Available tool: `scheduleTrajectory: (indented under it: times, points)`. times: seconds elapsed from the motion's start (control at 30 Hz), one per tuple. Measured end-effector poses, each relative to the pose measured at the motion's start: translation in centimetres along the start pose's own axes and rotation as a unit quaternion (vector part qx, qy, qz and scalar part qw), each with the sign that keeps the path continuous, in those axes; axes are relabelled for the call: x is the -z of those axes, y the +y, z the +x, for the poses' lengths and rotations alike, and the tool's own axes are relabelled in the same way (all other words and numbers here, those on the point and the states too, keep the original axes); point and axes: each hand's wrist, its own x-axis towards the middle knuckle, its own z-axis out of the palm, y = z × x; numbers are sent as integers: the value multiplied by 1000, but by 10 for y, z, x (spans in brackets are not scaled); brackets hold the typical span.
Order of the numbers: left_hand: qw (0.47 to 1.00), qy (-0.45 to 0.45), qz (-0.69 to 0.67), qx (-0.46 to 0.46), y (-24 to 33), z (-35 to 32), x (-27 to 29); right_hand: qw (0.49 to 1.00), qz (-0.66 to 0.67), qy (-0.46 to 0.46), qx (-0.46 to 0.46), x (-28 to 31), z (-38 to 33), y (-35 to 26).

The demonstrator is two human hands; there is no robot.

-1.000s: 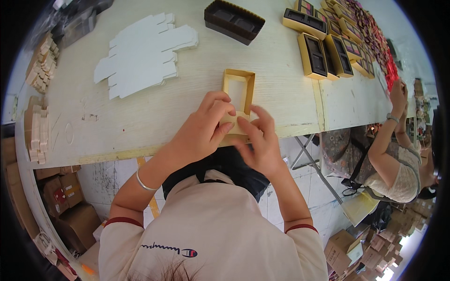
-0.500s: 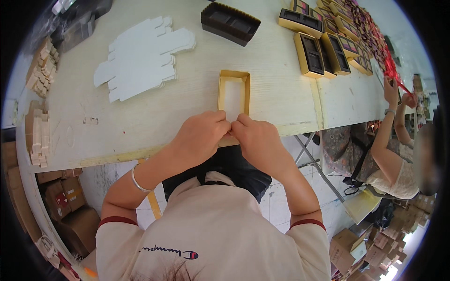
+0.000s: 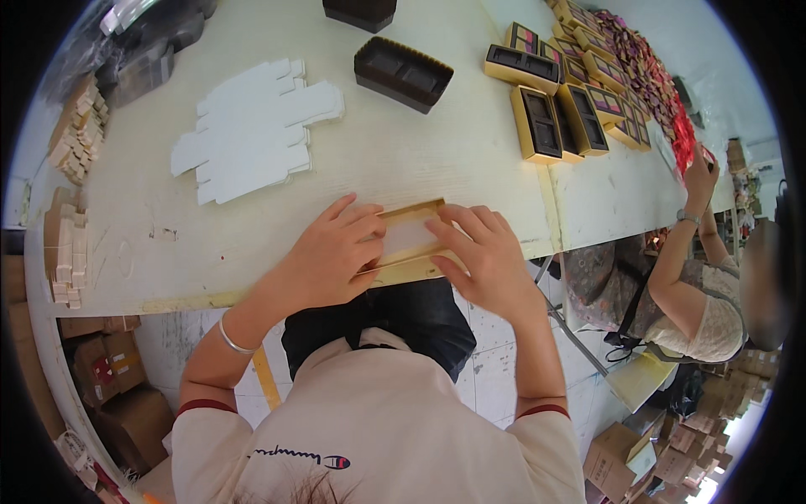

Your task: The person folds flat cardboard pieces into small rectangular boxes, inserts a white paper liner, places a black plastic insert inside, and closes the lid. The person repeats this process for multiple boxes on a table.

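Observation:
An open, shallow gold box (image 3: pixel 410 269) with a white inside lies crosswise at the table's near edge, slightly slanted. My left hand (image 3: pixel 336 252) grips its left end, with the fingers bent over the wall and partly hiding it. At the opposite end my right hand (image 3: pixel 483 252) has its fingers over the far corner and its thumb by the near wall. Beyond the hands sits a stack of dark brown plastic trays (image 3: pixel 403 76). Flat white die-cut carton blanks (image 3: pixel 252 134) lie in a pile on the left.
Gold boxes with dark inserts (image 3: pixel 537 126) stand at the far right, before a heap of small wrapped pieces (image 3: pixel 642 59). More dark trays (image 3: pixel 361 13) are at the top. Folded card strips (image 3: pixel 71 252) line the left edge. A co-worker's arm (image 3: pixel 684 252) reaches over the table at right.
The gold box has turned from pointing away from me to lying crosswise, nearer the edge. My hands have parted from a pinch at its near end to hold its two ends.

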Motion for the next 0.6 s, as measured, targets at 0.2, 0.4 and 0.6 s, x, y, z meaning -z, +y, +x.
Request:
scheduleTrajectory:
  times: [0.2,0.4,0.6]
  points:
    - [946,126,-257,153,1,1,-1,991,-69,-114,32,-16,-4,20]
    - [969,148,-156,121,-11,-12,-15,972,174,-108,-118,26,47,21]
    - [938,203,-234,157,-8,-7,-20,972,-221,74,25,-10,139,111]
